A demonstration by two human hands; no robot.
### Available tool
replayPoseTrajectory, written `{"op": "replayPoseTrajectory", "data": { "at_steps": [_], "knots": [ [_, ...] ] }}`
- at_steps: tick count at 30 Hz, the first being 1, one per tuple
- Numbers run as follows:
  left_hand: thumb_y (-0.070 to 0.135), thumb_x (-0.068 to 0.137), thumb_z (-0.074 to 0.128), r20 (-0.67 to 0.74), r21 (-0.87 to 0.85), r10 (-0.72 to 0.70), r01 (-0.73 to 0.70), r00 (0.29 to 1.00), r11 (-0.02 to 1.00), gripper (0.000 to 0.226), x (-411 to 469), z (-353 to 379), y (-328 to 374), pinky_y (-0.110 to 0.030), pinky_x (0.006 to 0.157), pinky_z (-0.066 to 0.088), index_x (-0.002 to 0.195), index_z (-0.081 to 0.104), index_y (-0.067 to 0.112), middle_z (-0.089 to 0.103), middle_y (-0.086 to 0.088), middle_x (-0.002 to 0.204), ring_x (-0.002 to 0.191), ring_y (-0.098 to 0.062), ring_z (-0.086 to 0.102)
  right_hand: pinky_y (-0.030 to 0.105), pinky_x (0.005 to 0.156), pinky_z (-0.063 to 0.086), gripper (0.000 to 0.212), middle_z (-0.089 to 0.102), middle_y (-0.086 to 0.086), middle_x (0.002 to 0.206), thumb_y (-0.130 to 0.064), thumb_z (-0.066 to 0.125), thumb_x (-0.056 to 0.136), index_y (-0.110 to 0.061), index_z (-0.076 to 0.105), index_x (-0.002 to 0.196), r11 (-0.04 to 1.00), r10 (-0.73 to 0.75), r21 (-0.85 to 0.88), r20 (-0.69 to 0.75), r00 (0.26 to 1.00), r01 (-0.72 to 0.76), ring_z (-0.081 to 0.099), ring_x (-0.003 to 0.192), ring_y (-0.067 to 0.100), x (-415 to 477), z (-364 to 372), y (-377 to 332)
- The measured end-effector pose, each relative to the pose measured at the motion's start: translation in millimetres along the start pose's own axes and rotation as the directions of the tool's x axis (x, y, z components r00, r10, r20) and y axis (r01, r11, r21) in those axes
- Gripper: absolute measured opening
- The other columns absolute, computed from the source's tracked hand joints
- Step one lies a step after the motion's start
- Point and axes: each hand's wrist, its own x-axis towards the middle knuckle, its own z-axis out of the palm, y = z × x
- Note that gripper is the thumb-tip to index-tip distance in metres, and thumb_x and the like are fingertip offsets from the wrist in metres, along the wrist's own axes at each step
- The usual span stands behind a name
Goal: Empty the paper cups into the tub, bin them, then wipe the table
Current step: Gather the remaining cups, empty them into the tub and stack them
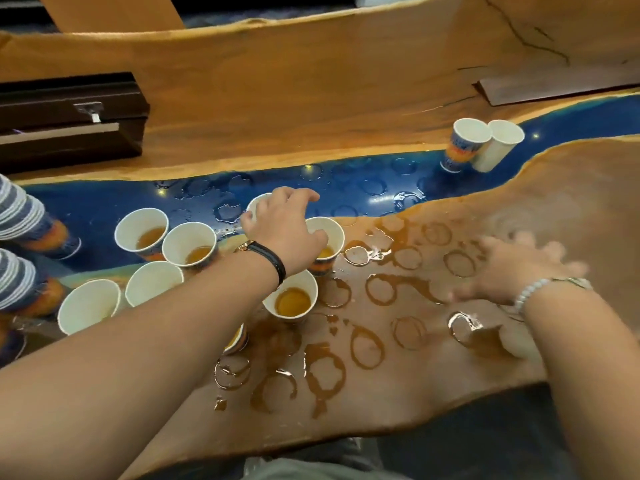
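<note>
1. Before me lies a live-edge wooden surface (311, 98), with a glossy blue resin band (104, 206) winding across it.
2. A dark brown case (65, 140) with a metal latch sits at the far left.
3. A dark board (554, 86) lies at the far right.
4. Small points of light (535, 136) glint on the blue.

Glossy wood worktop (450, 393) with smooth blue resin strip (363, 188), white paper cups (188, 242), wet brown rings (381, 289), black leather strap (268, 259)

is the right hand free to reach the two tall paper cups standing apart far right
Probably yes: the right hand looks empty, and only ring-stained wooden tabletop lies between it and those paper cups.
</note>
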Motion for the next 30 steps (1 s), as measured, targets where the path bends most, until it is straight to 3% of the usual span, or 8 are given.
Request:
{"op": "replayPoseTrajectory", "data": {
  "at_steps": [2, 5, 9, 15, 19, 21, 26, 30],
  "knots": [
    [0.033, 0.081, 0.059, 0.002, -0.012, 0.032, -0.032, 0.999, 0.999, 0.053, -3, 6, 12, -0.046, 0.109, 0.017, 0.132, 0.043, 0.039, 0.038, 0.007, 0.140, 0.130, -0.021, 0.034, 0.056, 0.104, 0.030, 0.103, 0.022, 0.004, 0.140, -0.071, 0.074, 0.055, -0.054, 0.019, 0.141, 0.992, 0.122, 0.031, 0.101, 0.987, -0.126, 0.025, 0.127, 0.042, -2, 11, 25],
    [0.034, 0.080, 0.059, 0.017, 0.001, 0.076, -0.076, 0.997, 0.997, 0.053, -6, 13, 25, -0.045, 0.108, 0.017, 0.131, 0.043, 0.040, 0.038, 0.007, 0.139, 0.129, -0.021, 0.034, 0.052, 0.100, 0.040, 0.094, 0.026, 0.006, 0.135, -0.058, 0.078, 0.062, -0.051, 0.025, 0.139, 0.978, 0.141, 0.129, 0.157, 0.978, -0.161, 0.035, 0.123, 0.043, -3, 28, 33],
    [0.037, 0.081, 0.058, 0.017, 0.029, 0.117, -0.118, 0.993, 0.993, 0.051, -8, 15, 30, -0.047, 0.107, 0.018, 0.130, 0.043, 0.041, 0.039, 0.007, 0.138, 0.129, -0.020, 0.034, 0.043, 0.091, 0.042, 0.063, 0.035, 0.006, 0.128, -0.039, 0.073, 0.076, -0.037, 0.039, 0.130, 0.981, 0.066, 0.176, 0.091, 0.994, -0.081, 0.042, 0.118, 0.039, -5, 38, 17],
    [0.035, 0.082, 0.059, 0.026, 0.027, 0.104, -0.105, 0.994, 0.994, 0.052, -7, 10, 25, -0.048, 0.109, 0.016, 0.131, 0.043, 0.039, 0.038, 0.007, 0.138, 0.129, -0.022, 0.034, 0.041, 0.081, 0.033, 0.058, 0.034, 0.003, 0.112, -0.039, 0.071, 0.073, -0.037, 0.041, 0.123, 0.989, 0.138, 0.069, -0.107, 0.985, -0.131, 0.035, 0.110, 0.032, -4, 37, 18],
    [0.034, 0.082, 0.059, 0.019, 0.025, 0.088, -0.088, 0.996, 0.996, 0.052, -4, 8, 19, -0.048, 0.109, 0.017, 0.131, 0.042, 0.039, 0.038, 0.006, 0.139, 0.129, -0.022, 0.034, 0.053, 0.091, 0.042, 0.077, 0.029, 0.005, 0.119, -0.045, 0.078, 0.067, -0.042, 0.035, 0.131, 0.959, 0.235, 0.144, 0.076, 0.969, -0.244, 0.033, 0.116, 0.040, -2, 38, 40],
    [0.034, 0.081, 0.059, 0.021, 0.027, 0.078, -0.079, 0.997, 0.997, 0.053, -4, 7, 17, -0.048, 0.109, 0.016, 0.131, 0.042, 0.040, 0.038, 0.007, 0.139, 0.130, -0.022, 0.033, 0.052, 0.092, 0.045, 0.070, 0.029, 0.006, 0.110, -0.037, 0.076, 0.071, -0.038, 0.039, 0.131, 0.952, 0.221, 0.185, 0.135, 0.966, -0.243, 0.039, 0.114, 0.042, -2, 39, 43],
    [0.034, 0.081, 0.059, 0.027, 0.026, 0.056, -0.057, 0.998, 0.998, 0.053, -1, 7, 14, -0.050, 0.111, 0.012, 0.131, 0.042, 0.040, 0.037, 0.007, 0.140, 0.131, -0.022, 0.031, 0.044, 0.084, 0.046, 0.054, 0.033, 0.007, 0.113, -0.024, 0.064, 0.080, -0.030, 0.041, 0.129, 0.980, 0.099, 0.164, 0.097, 0.990, -0.114, 0.041, 0.112, 0.040, -8, 31, 20],
    [0.035, 0.081, 0.059, 0.017, 0.037, 0.046, -0.046, 0.999, 0.998, 0.053, 2, 5, 12, -0.050, 0.112, 0.013, 0.131, 0.042, 0.040, 0.037, 0.007, 0.140, 0.130, -0.022, 0.032, 0.039, 0.085, 0.045, 0.054, 0.035, 0.006, 0.113, -0.024, 0.062, 0.079, -0.028, 0.041, 0.128, 0.970, -0.190, 0.148, -0.025, 0.981, 0.192, 0.041, 0.112, 0.037, -18, 22, -23]
  ]
}}
